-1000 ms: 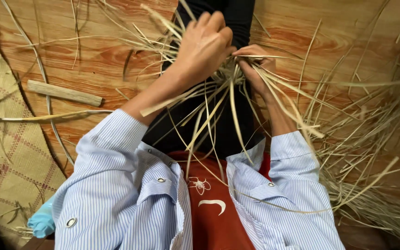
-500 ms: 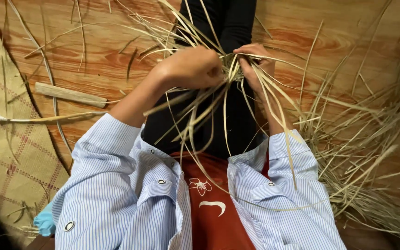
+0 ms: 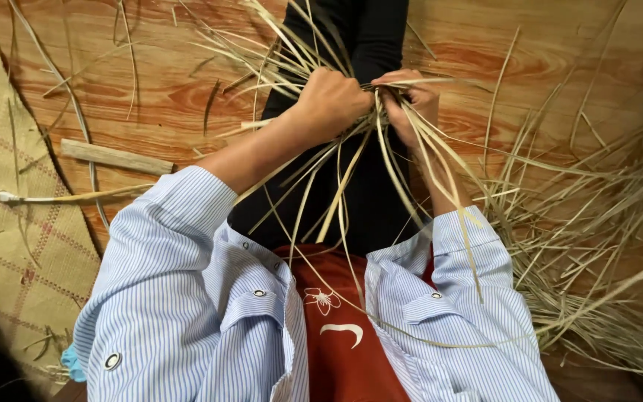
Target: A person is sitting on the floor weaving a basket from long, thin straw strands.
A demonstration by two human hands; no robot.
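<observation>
From the head camera, the left hand (image 3: pixel 330 102) is clenched into a fist around a bundle of pale straw strands (image 3: pixel 351 160), and the right hand (image 3: pixel 411 100), just beside it, grasps the same bundle where the strands cross over the person's dark-trousered lap. The loose ends fan out above the fists and trail down toward the striped shirt (image 3: pixel 187 298). A wooden stick (image 3: pixel 117 157) lies on the wooden floor (image 3: pixel 165 82) to the left beside a woven mat (image 3: pixel 9 223), and a heap of loose straw (image 3: pixel 597 246) spreads on the right.

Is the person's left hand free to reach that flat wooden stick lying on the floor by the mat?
Probably not right away: the left hand is closed around the bundle of straw strips. The floor path to the wooden stick looks open, with only stray strands across it.
</observation>
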